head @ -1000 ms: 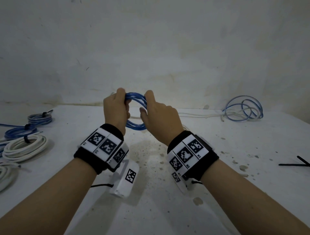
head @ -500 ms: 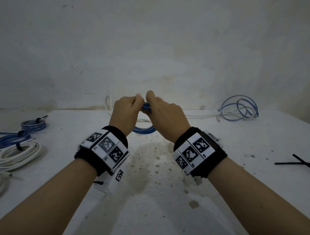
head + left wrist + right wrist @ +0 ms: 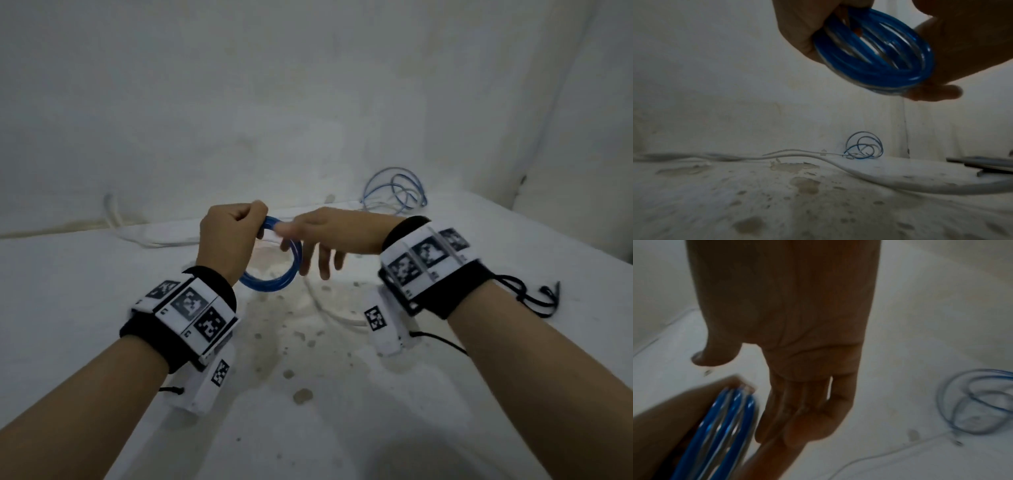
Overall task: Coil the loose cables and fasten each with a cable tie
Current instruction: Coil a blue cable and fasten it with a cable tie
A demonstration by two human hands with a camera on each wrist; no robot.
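Observation:
A small coil of blue cable (image 3: 274, 274) (image 3: 879, 55) (image 3: 725, 426) hangs above the white table, gripped at its top by my left hand (image 3: 233, 236) with fingers curled round the loops. My right hand (image 3: 315, 246) (image 3: 797, 402) is just right of the coil, fingers straight and slightly spread, holding nothing; whether its fingertips touch the coil is unclear. A loose blue cable (image 3: 397, 188) (image 3: 863, 149) (image 3: 978, 402) lies in untidy loops at the back right by the wall. A loose white cable (image 3: 329, 308) (image 3: 859, 172) trails across the table under my hands.
The stained white table (image 3: 308, 428) meets a white wall at the back and right. Dark straight strips (image 3: 982, 164) lie on the table to the right in the left wrist view.
My right hand has let go of the blue coil and drawn back to the right with fingers opened. The left hand keeps the coil, now hanging lower. The head view has turned right.

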